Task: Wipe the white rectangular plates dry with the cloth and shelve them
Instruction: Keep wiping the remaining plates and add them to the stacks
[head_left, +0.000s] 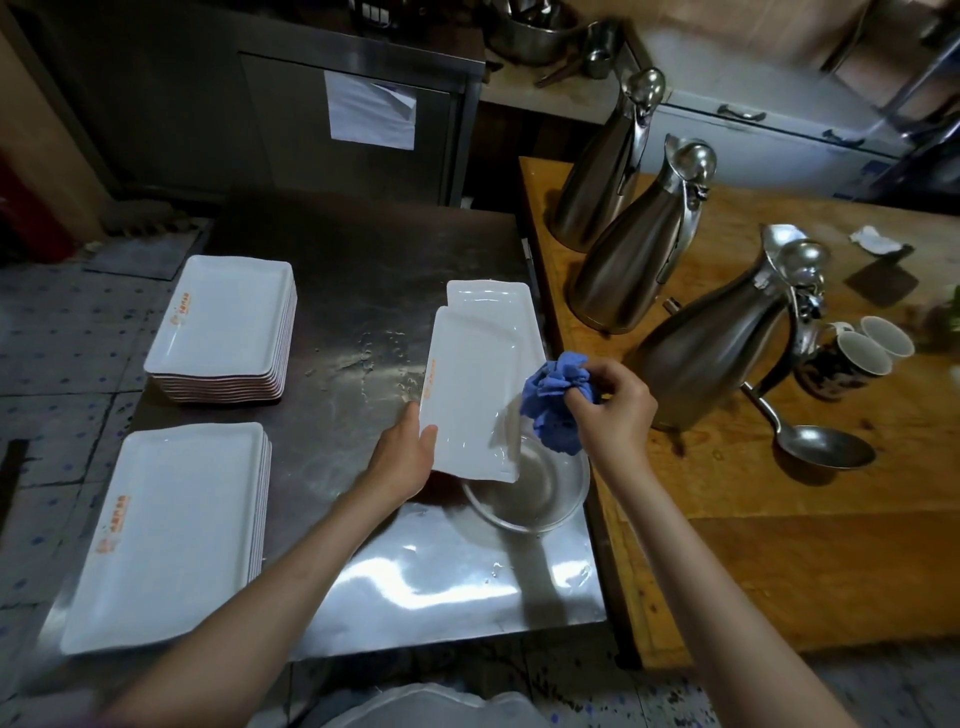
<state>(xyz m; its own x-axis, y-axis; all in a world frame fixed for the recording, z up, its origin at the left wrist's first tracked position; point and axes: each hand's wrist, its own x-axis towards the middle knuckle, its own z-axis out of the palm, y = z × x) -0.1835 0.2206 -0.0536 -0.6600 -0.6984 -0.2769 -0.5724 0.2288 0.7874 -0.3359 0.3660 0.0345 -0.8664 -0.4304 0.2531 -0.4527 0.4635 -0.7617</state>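
left hand grips glossy white rectangular plate | right hand clutches crumpled blue cloth

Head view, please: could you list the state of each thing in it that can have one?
Left hand: grips the held plate's near left corner.
Held plate: lifted, tilted over the bowl.
Right hand: holds the bunched blue cloth at the plate's right edge.
Plate beneath: flat on the steel table.
Glass bowl: upright.
Two plate stacks: resting at left.
Mugs: lying on their sides.
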